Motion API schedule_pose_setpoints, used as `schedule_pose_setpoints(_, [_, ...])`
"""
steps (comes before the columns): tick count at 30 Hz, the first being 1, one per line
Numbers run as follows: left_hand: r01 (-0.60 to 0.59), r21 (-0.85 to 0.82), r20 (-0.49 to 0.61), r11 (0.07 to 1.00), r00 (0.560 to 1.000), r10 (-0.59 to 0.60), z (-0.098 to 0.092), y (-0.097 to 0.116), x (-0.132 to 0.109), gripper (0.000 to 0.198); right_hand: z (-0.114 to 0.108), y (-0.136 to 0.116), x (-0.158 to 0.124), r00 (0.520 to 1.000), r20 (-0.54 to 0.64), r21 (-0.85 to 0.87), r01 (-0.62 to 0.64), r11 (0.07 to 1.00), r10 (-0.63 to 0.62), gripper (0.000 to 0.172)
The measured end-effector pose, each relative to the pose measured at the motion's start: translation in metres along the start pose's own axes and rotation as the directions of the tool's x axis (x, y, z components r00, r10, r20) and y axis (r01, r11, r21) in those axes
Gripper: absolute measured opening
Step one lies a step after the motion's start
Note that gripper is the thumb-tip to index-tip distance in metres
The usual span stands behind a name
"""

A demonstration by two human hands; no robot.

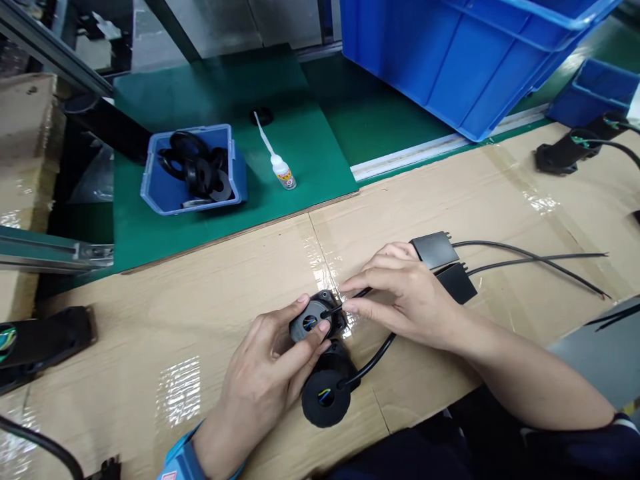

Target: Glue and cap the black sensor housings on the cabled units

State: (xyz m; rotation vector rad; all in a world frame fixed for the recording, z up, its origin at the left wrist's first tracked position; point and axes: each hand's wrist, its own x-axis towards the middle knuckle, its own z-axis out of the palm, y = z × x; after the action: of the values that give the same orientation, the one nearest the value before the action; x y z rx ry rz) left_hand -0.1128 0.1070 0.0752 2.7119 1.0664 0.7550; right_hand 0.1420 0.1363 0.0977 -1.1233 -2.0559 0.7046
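Note:
My left hand (273,360) grips a round black housing (306,313), its thumb and fingers around the disc-shaped top. Coloured wires show in the hole of that disc. With thumb and fingertips pinched, my right hand (400,293) holds the black cable (364,292) where it enters the disc. Just below stands a second black housing with a round cap (326,408), wires in its centre hole and a thick cable running up under my right hand. Beyond my right hand lie two flat black boxes (434,251) with thin cables trailing right.
A small blue bin (237,180) of black rings and a white glue bottle (283,172) stand on the green board (310,133). A large blue crate (415,67) is behind. More black housings lie at left (55,343) and right (563,152). Taped cardboard (125,327) covers the bench.

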Motion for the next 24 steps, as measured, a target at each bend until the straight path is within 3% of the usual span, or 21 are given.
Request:
schedule_pose_setpoints(5, [0.061, -0.087, -0.081, 0.994, 0.994, -0.068, 0.007, 0.0, -0.006, 0.029, 0.002, -0.002, -0.002, 1.0, 0.014, -0.024, 0.0, 1.0, 0.0, 0.012])
schedule_pose_setpoints(13, [0.125, -0.072, 0.013, 0.989, 0.992, -0.125, 0.004, 0.003, -0.003, 0.013, 0.005, 0.0, -0.002, 0.999, -0.017, -0.035, 0.035, 0.999, -0.036, 0.011])
schedule_pose_setpoints(20, [0.141, -0.113, 0.024, 0.984, 0.99, -0.139, 0.002, 0.0, -0.002, 0.019, 0.005, 0.002, -0.003, 0.999, -0.027, -0.05, 0.045, 0.998, -0.046, 0.01])
schedule_pose_setpoints(24, [0.129, -0.102, -0.035, 0.986, 0.99, -0.133, -0.004, -0.002, -0.007, 0.022, 0.001, 0.0, -0.003, 0.998, -0.05, -0.062, 0.034, 0.998, -0.037, 0.013])
